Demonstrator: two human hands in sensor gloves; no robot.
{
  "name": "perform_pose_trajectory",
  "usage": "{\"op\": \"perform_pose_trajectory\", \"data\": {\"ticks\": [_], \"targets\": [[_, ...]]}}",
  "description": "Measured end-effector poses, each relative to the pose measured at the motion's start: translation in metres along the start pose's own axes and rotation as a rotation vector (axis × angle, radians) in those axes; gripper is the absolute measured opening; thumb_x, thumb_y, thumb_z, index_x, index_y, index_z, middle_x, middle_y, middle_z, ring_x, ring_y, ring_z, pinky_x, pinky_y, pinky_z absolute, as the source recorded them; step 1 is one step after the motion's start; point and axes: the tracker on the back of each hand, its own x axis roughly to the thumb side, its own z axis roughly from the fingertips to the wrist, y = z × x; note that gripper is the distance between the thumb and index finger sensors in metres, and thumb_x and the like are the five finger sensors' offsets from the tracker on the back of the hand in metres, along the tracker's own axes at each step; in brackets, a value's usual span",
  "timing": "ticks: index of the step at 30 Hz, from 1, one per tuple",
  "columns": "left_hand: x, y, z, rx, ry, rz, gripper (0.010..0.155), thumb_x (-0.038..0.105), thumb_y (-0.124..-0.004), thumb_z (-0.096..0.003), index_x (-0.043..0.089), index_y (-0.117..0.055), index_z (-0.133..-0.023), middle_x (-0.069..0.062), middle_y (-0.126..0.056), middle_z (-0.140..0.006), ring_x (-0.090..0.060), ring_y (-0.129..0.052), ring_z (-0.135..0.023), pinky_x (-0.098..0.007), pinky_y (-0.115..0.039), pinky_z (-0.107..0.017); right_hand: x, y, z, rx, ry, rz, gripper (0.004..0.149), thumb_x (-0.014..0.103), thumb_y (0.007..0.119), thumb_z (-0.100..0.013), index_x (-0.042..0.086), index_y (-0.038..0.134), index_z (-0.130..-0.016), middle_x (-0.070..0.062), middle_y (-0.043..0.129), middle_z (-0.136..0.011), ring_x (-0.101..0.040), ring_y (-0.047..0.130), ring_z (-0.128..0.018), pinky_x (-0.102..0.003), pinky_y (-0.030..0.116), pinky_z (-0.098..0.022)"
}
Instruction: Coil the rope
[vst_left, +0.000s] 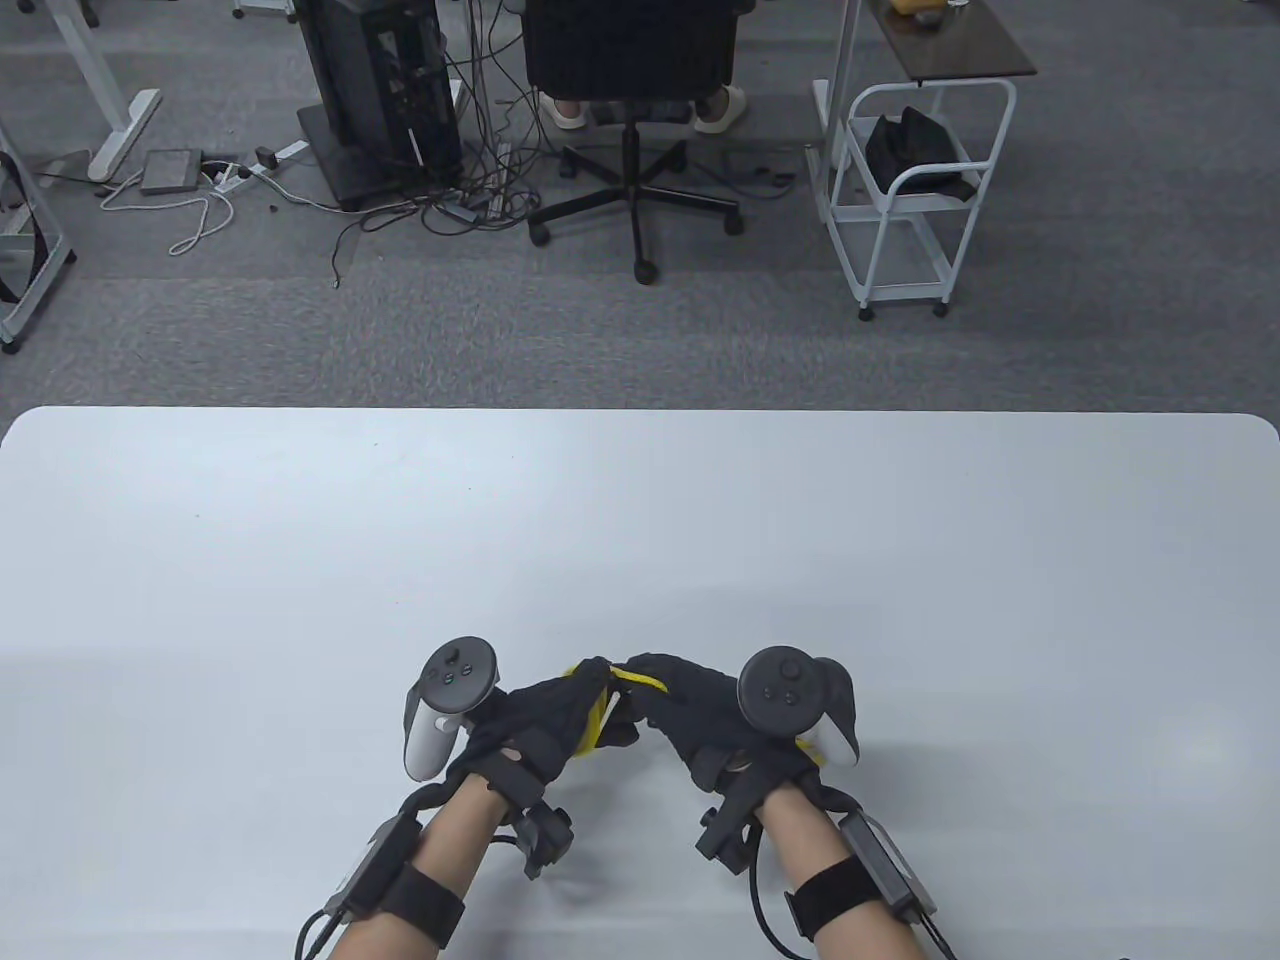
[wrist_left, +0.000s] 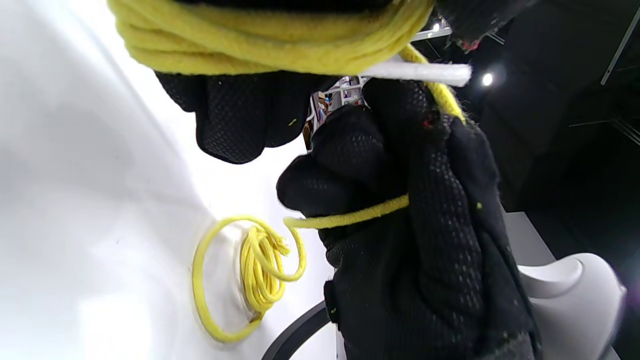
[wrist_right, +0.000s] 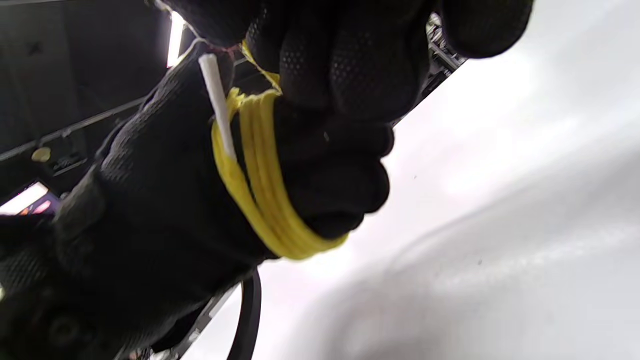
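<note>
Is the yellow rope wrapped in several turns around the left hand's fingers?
Yes: the right wrist view shows several turns of the yellow rope looped around the left hand's gloved fingers.

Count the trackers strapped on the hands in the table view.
2. One tracker, white-bodied with a dark top, sits on the back of the left hand; the other, dark-topped, sits on the right hand. Neither is hidden.

We find no legible text, label, brand, number or sign in any view. The trackers' button faces carry marks too small to read.
</note>
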Motion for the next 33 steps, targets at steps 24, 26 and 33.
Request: {"op": "perform_pose_trajectory", "data": {"ticks": [24,26,33], "targets": [[-0.003,-0.004,-0.004,-0.074,0.005,0.020,0.104,0.075,-0.066,-0.0442,-0.001,-0.048,-0.113,-0.028,-0.075,-0.106,-0.038,-0.091,-0.087,-0.043,-0.073,-0.065,0.003,0.027,-0.004,0.149,0.035,0.110,0.046,0.043,0.065,-0.059,0.012,0.069,-0.094,-0.013,0.091,-0.074,-0.030,0.096,-0.043,-0.056,0.075,-0.053],[0.004,-0.007,-0.004,-0.059,0.000,-0.106,0.099,0.068,-0.074,-0.0454,0.001,-0.048,-0.113,-0.024,-0.077,-0.106,-0.034,-0.094,-0.086,-0.040,-0.076,-0.065,0.002,0.026,-0.004,0.155,0.034,0.093,0.046,0.042,0.065,-0.060,0.012,0.070,-0.094,-0.013,0.091,-0.074,-0.031,0.096,-0.044,-0.056,0.075,-0.053],[0.007,-0.005,-0.002,0.022,-0.021,-0.065,0.063,0.048,-0.072,-0.0569,0.010,-0.068,-0.107,-0.017,-0.091,-0.097,-0.030,-0.102,-0.077,-0.037,-0.081,-0.060,0.000,0.023,-0.004,0.172,0.005,0.041,0.044,0.041,0.065,-0.060,0.013,0.069,-0.094,-0.013,0.091,-0.075,-0.032,0.095,-0.045,-0.057,0.074,-0.053]]}}
